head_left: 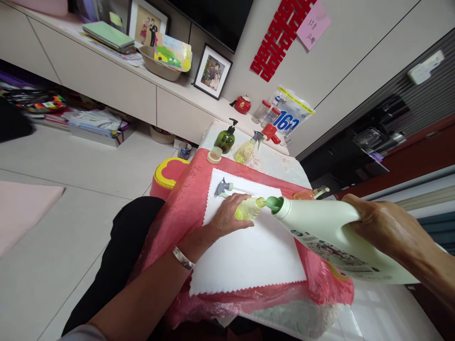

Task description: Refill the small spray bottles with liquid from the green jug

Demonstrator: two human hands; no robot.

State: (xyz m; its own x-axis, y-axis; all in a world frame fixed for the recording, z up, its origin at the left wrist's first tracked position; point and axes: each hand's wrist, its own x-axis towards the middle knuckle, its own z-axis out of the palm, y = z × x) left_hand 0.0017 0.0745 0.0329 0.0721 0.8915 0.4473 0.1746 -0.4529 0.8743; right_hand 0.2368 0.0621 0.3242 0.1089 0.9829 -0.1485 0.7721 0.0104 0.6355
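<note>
My left hand (231,213) is wrapped round a clear yellowish spray bottle (249,209) with its top off, held over a white scalloped mat (245,255). My right hand (373,220) grips the handle of a large pale green detergent jug (320,218), tipped on its side. The jug's green spout (274,203) points at the small bottle's mouth, close to it. Whether liquid is running between them I cannot tell. A grey spray trigger head (223,187) with its tube lies on the mat beyond my left hand.
At the table's far end stand a green pump bottle (224,137), a second spray bottle (245,150) and a round cap (214,155). An orange bottle (304,194) lies near the right edge. A yellow and pink stool (169,173) is left of the red-covered table (170,222).
</note>
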